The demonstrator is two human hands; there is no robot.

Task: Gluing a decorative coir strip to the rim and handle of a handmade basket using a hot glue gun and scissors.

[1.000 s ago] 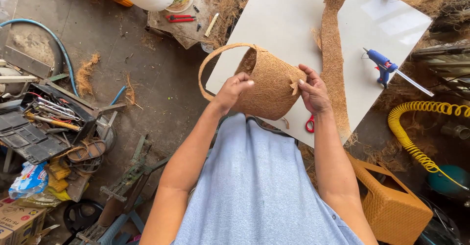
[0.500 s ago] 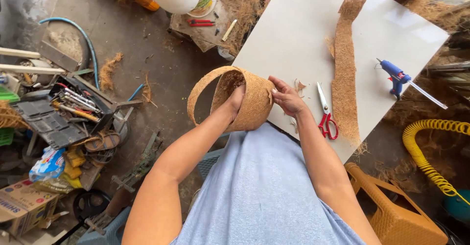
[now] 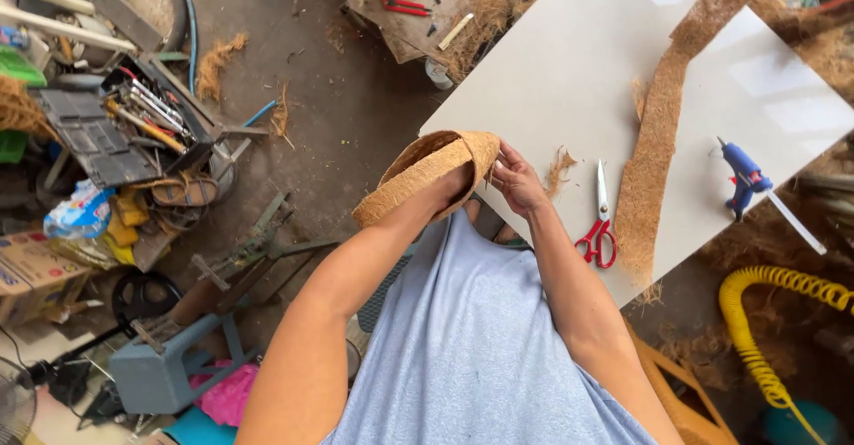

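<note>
At the near edge of the white tabletop, the coir basket is held up off the surface: left hand tucked inside it, so its grip is hidden, right hand pinching the rim, probably to steady it. Red scissors, a coir strip and a blue glue gun lie just right, nothing blocking.

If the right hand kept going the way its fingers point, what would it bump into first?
The right hand points left, fingers already on the rim of the brown fibre basket, so it would meet the basket at once.
</note>
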